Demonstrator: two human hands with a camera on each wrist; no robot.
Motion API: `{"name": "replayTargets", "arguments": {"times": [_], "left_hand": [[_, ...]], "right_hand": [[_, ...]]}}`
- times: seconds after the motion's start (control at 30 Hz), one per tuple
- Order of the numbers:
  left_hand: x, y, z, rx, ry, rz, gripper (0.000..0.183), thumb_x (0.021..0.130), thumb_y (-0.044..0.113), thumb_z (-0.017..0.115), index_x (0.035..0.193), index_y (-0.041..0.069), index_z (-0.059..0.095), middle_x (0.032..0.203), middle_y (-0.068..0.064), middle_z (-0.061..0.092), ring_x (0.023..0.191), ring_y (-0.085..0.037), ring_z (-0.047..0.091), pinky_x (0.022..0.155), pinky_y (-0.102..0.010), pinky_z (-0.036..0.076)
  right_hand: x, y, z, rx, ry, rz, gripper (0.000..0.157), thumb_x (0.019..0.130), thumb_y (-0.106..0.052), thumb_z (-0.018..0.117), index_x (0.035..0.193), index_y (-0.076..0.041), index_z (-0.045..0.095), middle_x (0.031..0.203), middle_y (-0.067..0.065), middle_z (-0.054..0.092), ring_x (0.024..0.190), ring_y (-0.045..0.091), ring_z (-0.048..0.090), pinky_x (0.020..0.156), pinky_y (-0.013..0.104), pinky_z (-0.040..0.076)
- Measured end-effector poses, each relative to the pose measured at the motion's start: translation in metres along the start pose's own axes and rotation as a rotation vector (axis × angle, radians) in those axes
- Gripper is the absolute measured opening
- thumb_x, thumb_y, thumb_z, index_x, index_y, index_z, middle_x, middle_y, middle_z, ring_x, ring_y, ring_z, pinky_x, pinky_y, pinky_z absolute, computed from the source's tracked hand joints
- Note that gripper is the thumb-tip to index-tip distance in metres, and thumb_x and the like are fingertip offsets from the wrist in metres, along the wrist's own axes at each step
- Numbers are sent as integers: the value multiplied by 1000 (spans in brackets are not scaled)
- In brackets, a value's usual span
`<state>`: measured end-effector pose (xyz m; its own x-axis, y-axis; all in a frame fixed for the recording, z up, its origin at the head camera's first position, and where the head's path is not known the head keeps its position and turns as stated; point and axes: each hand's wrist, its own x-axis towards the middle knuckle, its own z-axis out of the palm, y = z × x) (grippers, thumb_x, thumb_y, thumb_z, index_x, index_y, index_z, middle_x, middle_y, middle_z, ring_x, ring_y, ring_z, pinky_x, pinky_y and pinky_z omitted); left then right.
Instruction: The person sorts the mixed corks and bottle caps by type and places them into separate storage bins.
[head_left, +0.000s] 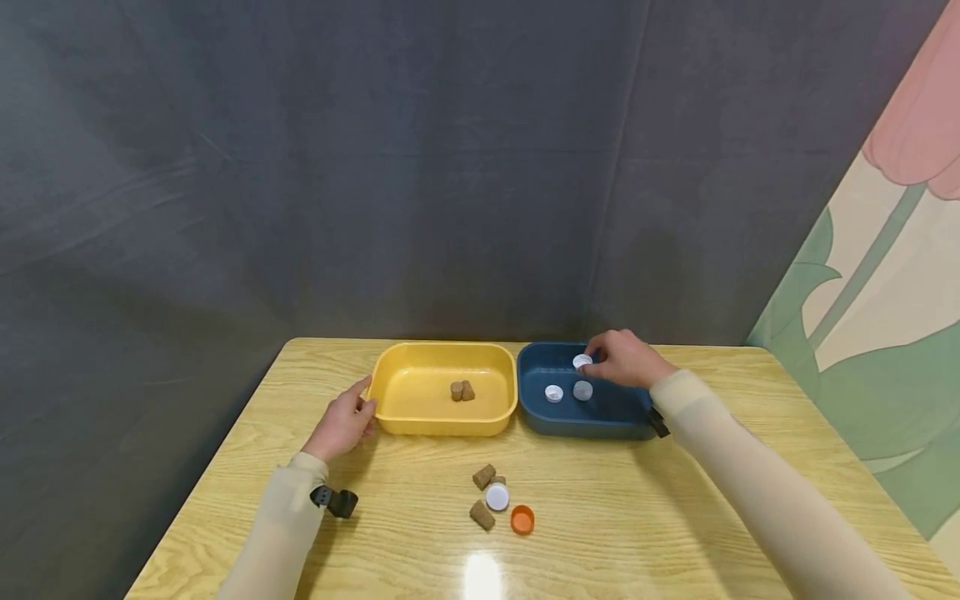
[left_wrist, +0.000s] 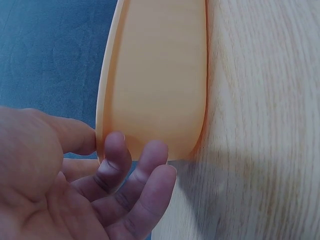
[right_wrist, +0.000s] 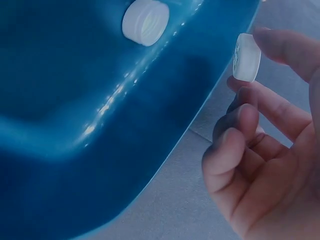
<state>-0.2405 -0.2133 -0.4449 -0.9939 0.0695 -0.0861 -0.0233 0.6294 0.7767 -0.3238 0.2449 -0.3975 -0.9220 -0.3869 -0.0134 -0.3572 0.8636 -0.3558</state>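
Right hand [head_left: 621, 358], thumb and fingertip pinching a white bottle cap [head_left: 582, 361] over the navy tray [head_left: 585, 427]; left hand [head_left: 345, 423], fingers loosely bent, touching the yellow tray [head_left: 442, 427].

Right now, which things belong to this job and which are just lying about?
Likely the job: corks; white caps, one pinched by the right hand; orange cap; yellow tray, touched by the left hand; blue tray.
Just there: dark cloth; flower mural.
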Motion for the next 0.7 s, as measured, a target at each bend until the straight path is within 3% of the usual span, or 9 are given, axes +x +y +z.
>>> {"name": "replayTargets", "arguments": {"times": [0.17, 0.43, 0.7], "left_hand": [[1, -1, 0, -1, -1, 2, 56, 108, 12, 44, 157, -3, 24, 85, -16, 59, 72, -23, 62, 62, -32, 53], [1, -1, 0, -9, -1, 7, 56, 108, 12, 44, 157, -3, 23, 86, -17, 59, 72, -24, 62, 63, -34, 53], [1, -2, 0, -16, -4, 12, 56, 108, 12, 44, 157, -4, 23, 89, -19, 59, 72, -25, 62, 63, -35, 53]], "right_hand": [[9, 2, 0, -37, -35, 19, 34, 87, -29, 78, 107, -2, 74, 92, 8, 70, 73, 19, 59, 70, 35, 54], [19, 4, 2, -117, -106, 85, 38, 88, -31, 77, 112, -2, 73, 112, 17, 68, 88, 26, 61, 86, 47, 54], [25, 8, 4, -155, -195, 161, 31, 89, -29, 75, 106, -3, 71, 108, 17, 66, 89, 28, 59, 86, 47, 52]]}}
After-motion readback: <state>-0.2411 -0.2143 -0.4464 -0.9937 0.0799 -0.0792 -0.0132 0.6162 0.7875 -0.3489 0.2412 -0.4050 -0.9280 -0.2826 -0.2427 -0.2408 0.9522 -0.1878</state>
